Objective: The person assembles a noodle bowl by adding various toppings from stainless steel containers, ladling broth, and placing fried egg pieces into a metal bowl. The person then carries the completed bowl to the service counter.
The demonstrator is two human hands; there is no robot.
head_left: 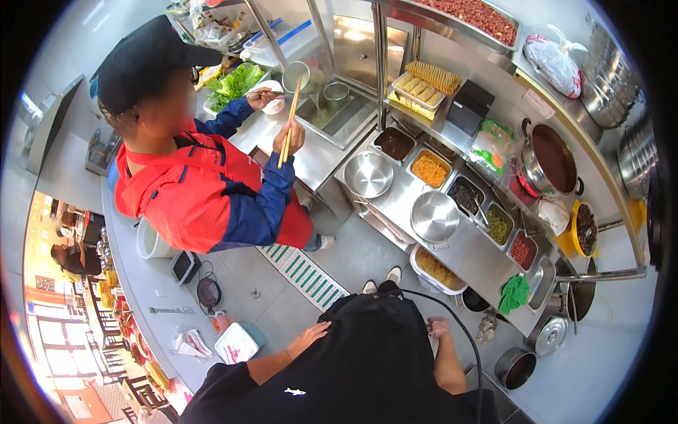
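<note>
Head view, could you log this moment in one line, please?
left hand: against black top | right hand: beside top | round silver pans: on steel counter | co-worker: holding yellow chopsticks

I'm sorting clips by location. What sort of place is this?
Probably a small restaurant's kitchen: a steel counter lined with trayed toppings, a big pot of dark liquid, and a co-worker with long chopsticks.

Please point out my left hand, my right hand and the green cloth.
Left hand (308,340), head view: back of the hand.
Right hand (438,328), head view: its middle.
Green cloth (514,292), head view: its middle.
</note>
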